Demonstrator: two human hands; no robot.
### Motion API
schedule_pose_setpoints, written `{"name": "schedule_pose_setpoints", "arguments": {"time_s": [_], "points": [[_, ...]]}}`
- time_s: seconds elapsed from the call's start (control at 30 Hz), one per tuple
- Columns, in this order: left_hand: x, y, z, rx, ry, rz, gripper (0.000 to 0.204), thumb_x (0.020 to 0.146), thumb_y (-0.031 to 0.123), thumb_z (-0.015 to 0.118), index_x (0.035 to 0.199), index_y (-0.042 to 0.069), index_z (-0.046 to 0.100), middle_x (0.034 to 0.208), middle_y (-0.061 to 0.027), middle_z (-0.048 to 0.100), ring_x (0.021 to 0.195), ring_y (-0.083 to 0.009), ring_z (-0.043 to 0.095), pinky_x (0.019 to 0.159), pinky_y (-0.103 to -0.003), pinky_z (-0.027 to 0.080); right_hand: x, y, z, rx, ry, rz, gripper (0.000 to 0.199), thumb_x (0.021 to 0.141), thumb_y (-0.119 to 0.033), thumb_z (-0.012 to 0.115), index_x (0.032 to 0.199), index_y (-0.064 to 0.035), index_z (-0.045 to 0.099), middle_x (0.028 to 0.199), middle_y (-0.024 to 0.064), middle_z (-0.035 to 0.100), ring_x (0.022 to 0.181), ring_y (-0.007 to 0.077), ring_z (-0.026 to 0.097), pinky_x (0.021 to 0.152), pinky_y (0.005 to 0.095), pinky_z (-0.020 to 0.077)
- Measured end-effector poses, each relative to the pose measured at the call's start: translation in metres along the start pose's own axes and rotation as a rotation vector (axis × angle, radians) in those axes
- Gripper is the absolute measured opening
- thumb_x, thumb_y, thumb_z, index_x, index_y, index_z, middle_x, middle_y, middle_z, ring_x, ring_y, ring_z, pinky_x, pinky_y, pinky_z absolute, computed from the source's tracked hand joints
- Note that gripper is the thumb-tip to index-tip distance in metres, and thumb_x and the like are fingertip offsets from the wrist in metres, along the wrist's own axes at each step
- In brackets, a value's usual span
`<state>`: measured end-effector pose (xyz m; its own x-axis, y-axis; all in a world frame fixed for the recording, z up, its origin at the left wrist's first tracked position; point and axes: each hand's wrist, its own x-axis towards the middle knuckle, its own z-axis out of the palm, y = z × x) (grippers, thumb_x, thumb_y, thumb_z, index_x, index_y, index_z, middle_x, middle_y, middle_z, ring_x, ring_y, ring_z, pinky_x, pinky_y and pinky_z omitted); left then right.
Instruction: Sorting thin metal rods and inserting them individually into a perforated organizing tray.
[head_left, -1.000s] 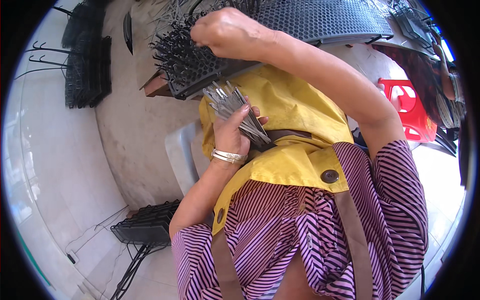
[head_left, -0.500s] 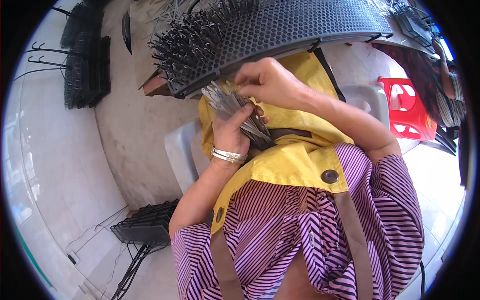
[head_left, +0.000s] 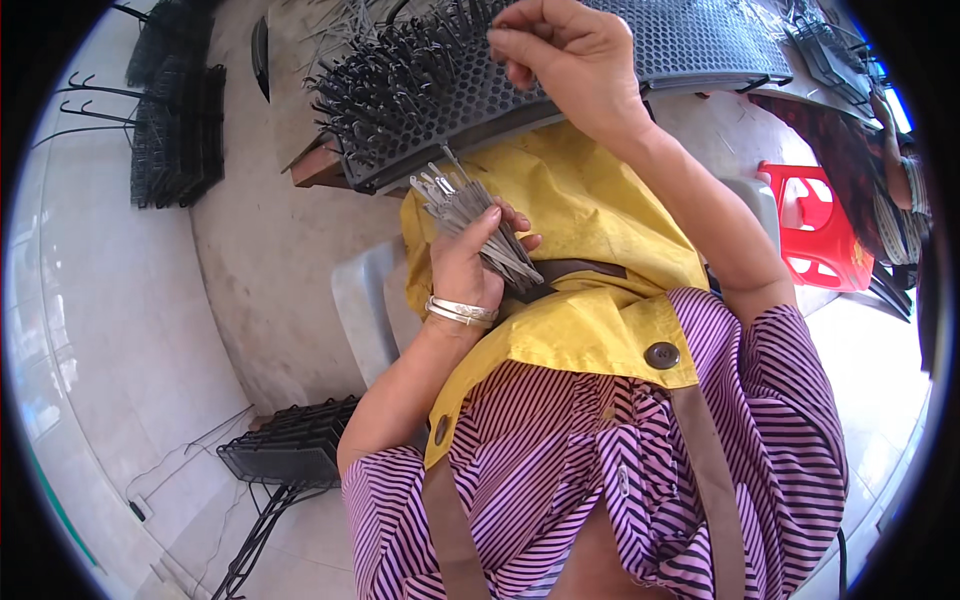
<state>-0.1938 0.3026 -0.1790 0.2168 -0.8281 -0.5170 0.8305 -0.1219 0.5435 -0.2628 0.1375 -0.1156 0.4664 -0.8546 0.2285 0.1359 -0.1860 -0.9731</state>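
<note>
Right hand (head_left: 570, 60) now up at the perforated black panel (head_left: 690, 40), fingers pinched narrow on what looks like a single thin metal pin, tip pressed toward a hole near the panel's near edge; the pin itself too thin to make out fully. Half a second ago down at the bundle, drawing from it; a full second ago up at the panel again. So: one cycle of pick and place, repeating, a fresh pin on its way into the mesh.

Left hand (head_left: 470, 265) unmoved across all three moments, fingers wrapped closed around a bundle of grey metal pins (head_left: 480, 225), fanned upward and to the left, held over the yellow apron (head_left: 590, 260) at lap height. Silver bangles (head_left: 460, 312) on that wrist.

Left part of the panel already bristling with inserted pins (head_left: 400, 90), standing in dense rows; the part to the right bare mesh. Judged from that, filling well begun on one side and much of the panel left to do.

Panel propped on a wooden support (head_left: 320, 165) above the lap. Red plastic stool (head_left: 815, 235) to the right, well apart. Stacks of black wire racks (head_left: 175, 125) on the floor at upper left, another black rack (head_left: 285, 450) on the floor at lower left. Another person's patterned sleeve (head_left: 880, 190) at the right rim.
</note>
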Motion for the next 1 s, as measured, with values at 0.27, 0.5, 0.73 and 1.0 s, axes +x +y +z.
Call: {"name": "schedule_pose_setpoints", "arguments": {"time_s": [0.27, 0.5, 0.73, 1.0], "points": [[-0.001, 0.001, 0.004, 0.013, -0.011, 0.020, 0.011, 0.079, 0.006, 0.053, 0.089, 0.002, 0.051, 0.076, -0.0069, 0.055, 0.071, -0.0180, 0.056, 0.062, -0.036, 0.052, 0.018, 0.013, 0.026, -0.317, 0.058, -0.766, 0.007, 0.071, -0.001, 0.060, 0.077, -0.0008, 0.058, 0.065, 0.0083, 0.058, 0.054, 0.0203, 0.056, 0.049, 0.0260, 0.0451], [-0.001, 0.000, 0.004, 0.007, -0.019, 0.017, 0.012, 0.079, 0.006, 0.053, 0.090, 0.002, 0.051, 0.075, -0.0066, 0.055, 0.070, -0.0175, 0.056, 0.061, -0.035, 0.052, 0.019, 0.020, 0.031, -0.494, -0.395, -0.755, 0.012, 0.071, 0.003, 0.058, 0.082, 0.0006, 0.057, 0.075, 0.0123, 0.058, 0.069, 0.0297, 0.058, 0.059, 0.0319, 0.0471], [0.001, -0.001, 0.004, 0.025, -0.012, 0.000, 0.012, 0.078, 0.005, 0.053, 0.090, 0.002, 0.051, 0.076, -0.0061, 0.055, 0.069, -0.0170, 0.055, 0.061, -0.035, 0.051, 0.038, 0.011, 0.047, -0.808, -0.457, -0.722, 0.009, 0.058, -0.004, 0.053, 0.066, -0.0005, 0.052, 0.059, 0.0161, 0.054, 0.062, 0.0350, 0.055, 0.054, 0.0423, 0.0436], [0.000, 0.001, 0.006, 0.035, -0.005, 0.009, 0.012, 0.078, 0.005, 0.055, 0.089, 0.002, 0.052, 0.075, -0.0055, 0.055, 0.068, -0.0165, 0.056, 0.059, -0.034, 0.052, -0.003, 0.012, 0.024, -0.744, -0.293, -0.615, 0.020, 0.071, -0.013, 0.065, 0.084, 0.0000, 0.057, 0.068, 0.0140, 0.058, 0.059, 0.0258, 0.058, 0.052, 0.0315, 0.0451]]}}
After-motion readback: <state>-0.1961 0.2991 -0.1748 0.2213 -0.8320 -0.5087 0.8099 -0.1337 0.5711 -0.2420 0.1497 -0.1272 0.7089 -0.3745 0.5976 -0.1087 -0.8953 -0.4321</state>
